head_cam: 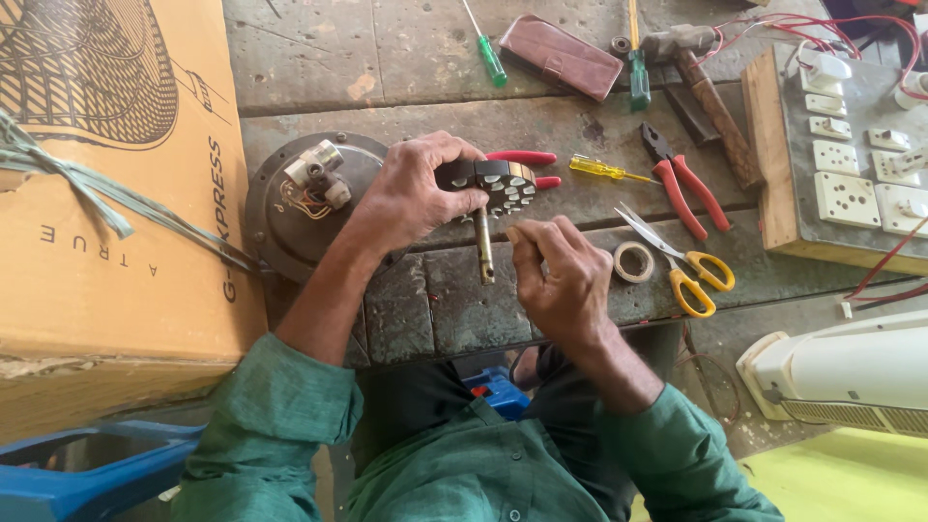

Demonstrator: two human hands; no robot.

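Rotor core [503, 184] with shaft already out of the round motor housing [290, 208], held just right of it; left hand [416, 188] grip clamped on core, right hand [556, 271] fingertips pinched together beside shaft; reassembly not begun.

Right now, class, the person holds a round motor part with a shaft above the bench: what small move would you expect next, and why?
Probably the right hand closes its fingertips on the shaft. The left hand grips the round motor part with the shaft hanging down, and the right fingertips sit just beside it, pinched but seemingly apart.
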